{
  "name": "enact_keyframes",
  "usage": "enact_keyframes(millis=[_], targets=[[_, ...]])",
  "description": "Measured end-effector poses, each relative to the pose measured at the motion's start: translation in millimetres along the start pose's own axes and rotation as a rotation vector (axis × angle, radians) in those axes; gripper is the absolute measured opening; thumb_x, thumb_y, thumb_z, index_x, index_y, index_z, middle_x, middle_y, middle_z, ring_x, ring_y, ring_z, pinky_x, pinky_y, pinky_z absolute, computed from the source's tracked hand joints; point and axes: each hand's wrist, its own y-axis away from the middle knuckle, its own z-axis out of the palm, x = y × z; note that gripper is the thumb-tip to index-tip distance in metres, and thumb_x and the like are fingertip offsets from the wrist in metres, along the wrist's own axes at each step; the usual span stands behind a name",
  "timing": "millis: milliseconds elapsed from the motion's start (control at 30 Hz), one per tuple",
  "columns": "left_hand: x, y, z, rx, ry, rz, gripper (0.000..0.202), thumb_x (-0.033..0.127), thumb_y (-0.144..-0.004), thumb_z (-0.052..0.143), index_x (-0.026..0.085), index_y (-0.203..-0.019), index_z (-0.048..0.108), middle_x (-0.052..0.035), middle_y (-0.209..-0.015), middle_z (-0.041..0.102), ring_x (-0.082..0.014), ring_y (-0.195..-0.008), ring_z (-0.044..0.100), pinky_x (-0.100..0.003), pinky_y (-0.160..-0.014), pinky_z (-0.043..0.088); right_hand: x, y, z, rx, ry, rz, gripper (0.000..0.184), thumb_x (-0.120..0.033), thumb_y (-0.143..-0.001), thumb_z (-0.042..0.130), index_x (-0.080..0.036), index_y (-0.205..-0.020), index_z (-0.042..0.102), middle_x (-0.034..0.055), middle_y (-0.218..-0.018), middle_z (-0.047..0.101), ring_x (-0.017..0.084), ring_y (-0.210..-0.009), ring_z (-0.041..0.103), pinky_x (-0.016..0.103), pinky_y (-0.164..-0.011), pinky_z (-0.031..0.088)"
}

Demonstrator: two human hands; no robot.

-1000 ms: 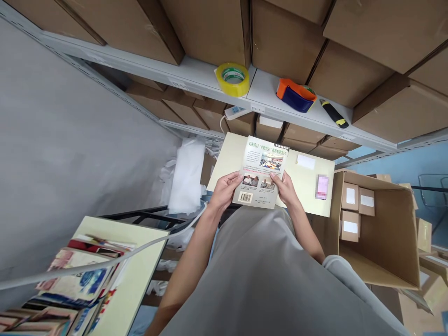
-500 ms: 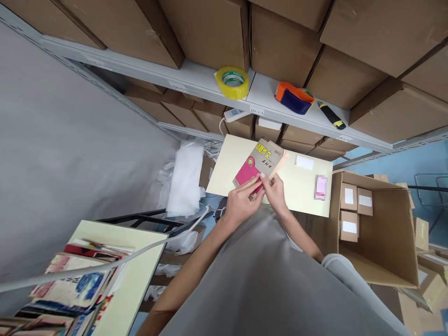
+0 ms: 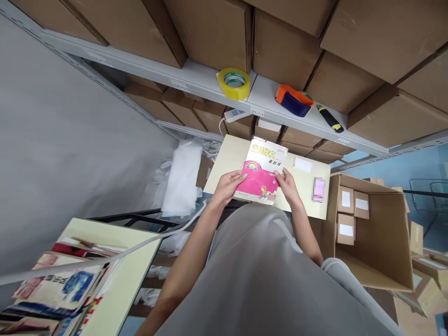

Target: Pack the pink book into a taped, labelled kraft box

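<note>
A book (image 3: 261,172) with a white and pink cover and yellow lettering is held front side up over the pale table (image 3: 220,158). My left hand (image 3: 227,186) grips its left edge, thumb on the cover. On the opposite edge, my right hand (image 3: 287,185) also has its thumb on the front. The fingers beneath the book are hidden. To the right of the book, a white paper slip (image 3: 303,164) and a blurred pink item (image 3: 318,190) lie on the table.
Above the table, a shelf holds a yellow tape roll (image 3: 234,84), an orange and blue tape dispenser (image 3: 294,100) and a cutter knife (image 3: 330,118). Books (image 3: 63,280) are piled at lower left. An open carton (image 3: 388,224) with small boxes stands right. A cable (image 3: 140,242) crosses the left side.
The book has turned from a slanted, shaded position to nearly upright, facing me. My hands have moved apart, from its lower end to its two side edges.
</note>
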Motion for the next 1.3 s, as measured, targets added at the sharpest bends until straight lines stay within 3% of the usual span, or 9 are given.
enact_keyframes(millis=[167, 400, 500, 600, 767, 867, 1067, 1167, 1300], targets=[[-4.5, 8.2, 27.8, 0.133, -0.082, 0.166, 0.076, 0.067, -0.059, 0.109, 0.016, -0.109, 0.085, -0.0167, -0.111, 0.09, -0.038, -0.105, 0.087, -0.05, -0.095, 0.072, 6.1, 4.0, 20.1, 0.195, 0.212, -0.137, 0.073, -0.079, -0.094, 0.079, -0.023, -0.141, 0.078, 0.02, -0.156, 0.076, 0.038, -0.143, 0.075, 0.06, -0.124, 0.06], [-21.0, 34.7, 53.8, 0.215, -0.52, 0.311, 0.04, 0.046, -0.081, 0.099, 0.03, -0.117, 0.092, -0.01, -0.119, 0.09, -0.0434, -0.125, 0.083, -0.054, -0.113, 0.064, -6.1, 15.2, 59.9, 0.111, 0.164, -0.088, 0.068, -0.065, -0.087, 0.095, -0.028, -0.14, 0.077, 0.0102, -0.124, 0.09, 0.032, -0.115, 0.088, 0.048, -0.106, 0.071], [-29.5, 28.7, 48.9, 0.105, -0.424, 0.371, 0.046, 0.047, -0.083, 0.096, 0.03, -0.125, 0.09, -0.0109, -0.139, 0.085, -0.0407, -0.137, 0.078, -0.055, -0.118, 0.063, -9.7, 2.7, 50.4, 0.109, 0.181, -0.098, 0.055, -0.067, -0.089, 0.089, -0.027, -0.125, 0.079, 0.0093, -0.115, 0.091, 0.032, -0.11, 0.088, 0.048, -0.105, 0.07], [-31.1, 9.4, 28.9, 0.237, -0.279, 0.397, 0.063, 0.054, -0.085, 0.096, 0.022, -0.136, 0.082, -0.0184, -0.155, 0.076, -0.0378, -0.157, 0.064, -0.055, -0.13, 0.055, -13.5, -2.0, 37.1, 0.027, 0.074, -0.086, 0.061, -0.074, -0.088, 0.085, -0.024, -0.122, 0.08, 0.0109, -0.114, 0.091, 0.033, -0.107, 0.088, 0.047, -0.101, 0.07], [-28.2, -8.2, -11.0, -0.001, 0.088, 0.07, 0.064, 0.07, -0.096, 0.082, 0.01, -0.119, 0.082, -0.0201, -0.123, 0.087, -0.043, -0.136, 0.079, -0.054, -0.119, 0.064, -15.0, 8.8, 27.1, -0.003, -0.061, -0.013, 0.07, -0.081, -0.082, 0.088, -0.021, -0.119, 0.081, 0.012, -0.111, 0.091, 0.034, -0.107, 0.087, 0.046, -0.097, 0.07], [-28.1, -4.6, -20.6, -0.067, 0.157, 0.049, 0.062, 0.062, -0.081, 0.098, 0.011, -0.114, 0.084, -0.0191, -0.115, 0.089, -0.0398, -0.121, 0.085, -0.052, -0.111, 0.068, -8.6, 9.9, 26.2, 0.035, -0.081, -0.006, 0.074, -0.082, -0.077, 0.091, -0.021, -0.117, 0.082, 0.0121, -0.111, 0.092, 0.034, -0.107, 0.087, 0.047, -0.098, 0.07], [-16.9, 2.9, -13.5, 0.057, 0.11, 0.146, 0.08, 0.065, -0.06, 0.11, 0.015, -0.119, 0.087, -0.0196, -0.119, 0.089, -0.0386, -0.114, 0.087, -0.054, -0.108, 0.069, 6.2, -4.3, 20.1, 0.074, 0.032, -0.034, 0.068, -0.08, -0.08, 0.088, -0.021, -0.115, 0.082, 0.0135, -0.114, 0.091, 0.033, -0.111, 0.087, 0.051, -0.107, 0.068], [-7.9, 7.9, -0.4, 0.11, 0.006, 0.272, 0.081, 0.071, -0.066, 0.106, 0.016, -0.123, 0.087, -0.0193, -0.124, 0.088, -0.04, -0.12, 0.085, -0.054, -0.113, 0.067, 3.3, -6.2, 27.6, 0.172, 0.169, -0.062, 0.063, -0.076, -0.079, 0.091, -0.024, -0.114, 0.084, 0.014, -0.126, 0.09, 0.033, -0.116, 0.086, 0.052, -0.106, 0.07], [-6.5, 20.9, 26.3, 0.223, -0.252, 0.401, 0.059, 0.064, -0.086, 0.094, 0.023, -0.128, 0.09, -0.013, -0.131, 0.088, -0.0411, -0.128, 0.083, -0.051, -0.114, 0.065, -8.3, 3.3, 60.0, 0.024, 0.097, -0.057, 0.067, -0.075, -0.084, 0.091, -0.024, -0.127, 0.084, 0.0129, -0.137, 0.087, 0.033, -0.117, 0.086, 0.048, -0.095, 0.074]])
